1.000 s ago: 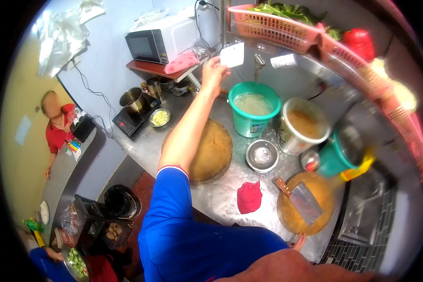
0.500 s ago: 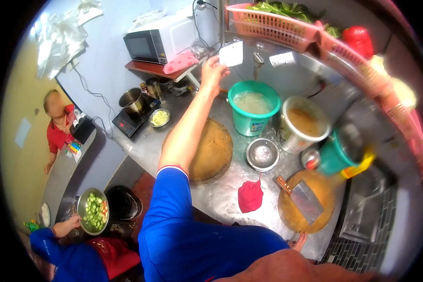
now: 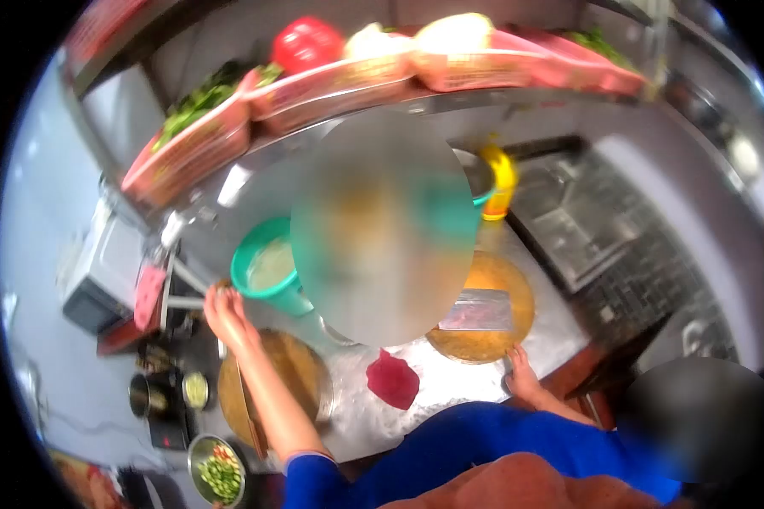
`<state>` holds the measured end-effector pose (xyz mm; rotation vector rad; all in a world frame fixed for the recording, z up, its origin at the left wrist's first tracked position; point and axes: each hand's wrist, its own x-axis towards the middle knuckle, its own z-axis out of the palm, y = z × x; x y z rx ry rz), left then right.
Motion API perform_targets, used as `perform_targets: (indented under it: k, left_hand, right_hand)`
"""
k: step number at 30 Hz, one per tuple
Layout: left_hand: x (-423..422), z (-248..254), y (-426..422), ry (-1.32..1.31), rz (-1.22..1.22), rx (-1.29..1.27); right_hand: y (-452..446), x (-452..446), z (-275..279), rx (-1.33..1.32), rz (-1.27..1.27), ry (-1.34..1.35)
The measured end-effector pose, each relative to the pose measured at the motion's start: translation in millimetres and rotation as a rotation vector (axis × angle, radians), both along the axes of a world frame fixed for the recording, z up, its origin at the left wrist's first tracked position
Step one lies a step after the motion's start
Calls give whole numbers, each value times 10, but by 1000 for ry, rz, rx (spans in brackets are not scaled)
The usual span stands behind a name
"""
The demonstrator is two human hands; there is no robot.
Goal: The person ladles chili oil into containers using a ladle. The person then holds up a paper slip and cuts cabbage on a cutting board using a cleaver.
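My left hand [image 3: 227,318] reaches out beside the green bucket [image 3: 267,263], fingers curled around a small brownish thing blurred at the fingertips. A thin brown stick [image 3: 253,416] shows along my left forearm, over the left round wooden board [image 3: 301,373]. Low on the right, my right hand [image 3: 522,371] rests with its fingers apart at the near edge of the other round board [image 3: 484,343]. On that board lies a cleaver [image 3: 480,310], its handle hidden by a blurred patch. A red cloth [image 3: 392,379] lies on the metal table between the boards.
A bowl of cut green vegetables [image 3: 218,471] is at the lower left, near a small bowl [image 3: 195,390] and a pot [image 3: 147,396]. Pink baskets [image 3: 335,85] line the shelf above. A yellow bottle [image 3: 499,182] stands by the sink [image 3: 560,199]. A microwave [image 3: 106,271] is at the left.
The view has swung right. My left hand has let go of the white card and is lower. The bowl of vegetables is now beside the left board. My right hand stays by the right board.
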<state>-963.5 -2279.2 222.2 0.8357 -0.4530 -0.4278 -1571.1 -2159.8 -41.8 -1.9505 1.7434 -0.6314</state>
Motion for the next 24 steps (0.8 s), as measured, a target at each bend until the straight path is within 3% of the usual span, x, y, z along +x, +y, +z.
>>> perform_targets:
  k: [4, 9, 14, 17, 19, 22, 24]
  left_hand:
    - [-859, -693, 89, 57, -147, 120]
    - [-1773, -1043, 225, 181, -367, 315]
    - [-2146, -1279, 270, 124, -411, 376]
    - [-2513, -1091, 280, 92, -360, 416]
    - [-2712, -832, 220, -39, -389, 399]
    - [-3024, -323, -46, -287, -360, 190]
    - [-3301, 207, -121, -429, -380, 97]
  right_hand:
    - [7, -23, -99, 24, -21, 22]
    - [12, -115, -39, 49, 5, -20]
    - [1, -349, -36, 77, 88, -160]
    - [0, -709, -274, 87, 169, -190]
    - [76, -977, -354, 281, 158, -204]
    - [118, -1482, -869, 457, 156, -303]
    - [170, -1827, -819, 370, 186, -270]
